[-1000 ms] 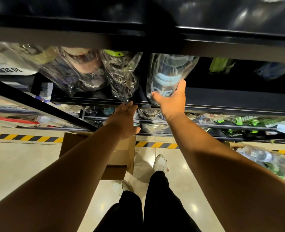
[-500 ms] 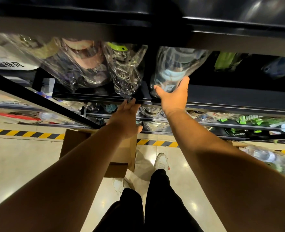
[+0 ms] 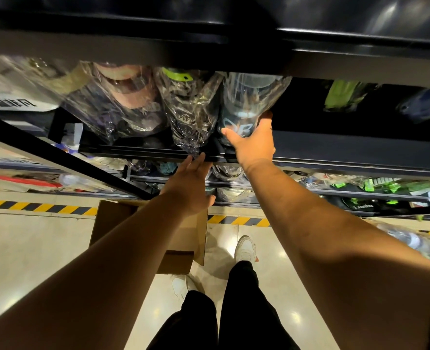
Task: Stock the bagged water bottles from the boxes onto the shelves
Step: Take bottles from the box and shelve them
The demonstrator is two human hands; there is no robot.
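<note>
Dark metal racking fills the upper half of your view, above pale glossy floor tiles (image 3: 32, 248) crossed by a strip of yellow-and-black hazard tape (image 3: 39, 207). An open cardboard box (image 3: 113, 218) stands on the floor just in front of your feet. Over the past second the bagged bottle (image 3: 244, 102) under your right hand (image 3: 253, 142) has slid left along the shelf (image 3: 335, 157). A clear dark gap lay between it and the green-capped bag (image 3: 191, 109) a moment ago, and now the two bags look pressed together or very nearly so. That reads as the closing part of a placement: the bottle is already on the shelf and you are tidying the row, which leaves open shelf to its right for the next one. Your right hand still grips the bottle low down, thumb on its left flank and fingers up its right side, with the palm against the front. Your left hand (image 3: 191, 188) has barely moved; it is flat and holds nothing, its straight fingertips at the shelf's front lip just below the green-capped bag. The bottle itself is clear with a pale cap end and a light logo low on its body. It leans back into the shelf inside a loose, crinkled transparent bag that throws bright glare, so finer detail cannot be made out.
</note>
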